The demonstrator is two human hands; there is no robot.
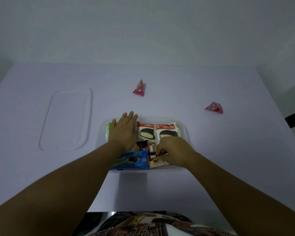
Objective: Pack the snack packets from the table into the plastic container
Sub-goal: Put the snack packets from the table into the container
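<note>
The left hand (pixel 124 132) lies flat, fingers straight and together, pressing down on a pale packet with a green edge (pixel 109 128) at the left end of the clear rectangular plastic container (pixel 186 132), which sits near the middle of the desk (pixel 211 167), toward its near edge. Well to the left, the container's clear flat lid (pixel 66 120) lies apart on the desk.

Inside the container, left to right: a blue cream-biscuit packet (pixel 131 160) along the near wall, two white-and-red Choco Pie packets (pixel 167 132) side by side along the far wall, and small brown packets (pixel 156 160) at the near right. The right hand (pixel 175 152) is curled, its fingertips pinching one of these brown packets.

Two pink pyramid-shaped packets remain outside. One (pixel 139 88) stands beyond the container's far wall, almost straight ahead of the left hand's fingertips, its point aimed away. The other (pixel 214 108) lies toward the right edge, clearly nearer the right hand. Judged from this, each hand has its own packet to fetch.
</note>
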